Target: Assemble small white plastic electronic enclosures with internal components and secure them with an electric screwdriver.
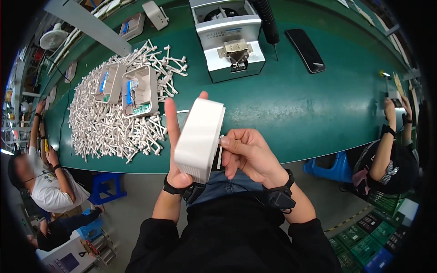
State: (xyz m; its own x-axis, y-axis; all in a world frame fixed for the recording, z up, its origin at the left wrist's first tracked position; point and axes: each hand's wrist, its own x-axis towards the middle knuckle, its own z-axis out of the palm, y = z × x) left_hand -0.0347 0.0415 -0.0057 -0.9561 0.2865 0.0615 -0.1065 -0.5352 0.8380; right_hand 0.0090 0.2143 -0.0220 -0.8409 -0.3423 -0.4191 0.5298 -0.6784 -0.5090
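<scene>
A white plastic housing [199, 134] is tilted up in front of me, off the table. My left hand [175, 169] grips it from the left, thumb low and fingers behind it. At the housing's right side my right hand [253, 157] is closed, thumb and index finger pinching a small white plastic piece [221, 140] against the open side. Most of that piece is hidden by the fingers. On the left lies a pile of small white plastic pegs [107, 129]. Two open white housings, one nearer [152, 91] and one behind [102, 98], rest on it with blue batteries and green boards inside.
A silver machine [232, 50] stands at the back centre, beside a black electric screwdriver [271, 34] hanging down. A black phone [306, 51] lies to its right on the green table [291, 109]. Other people work at both ends; blue stools [107, 189] stand below the table edge.
</scene>
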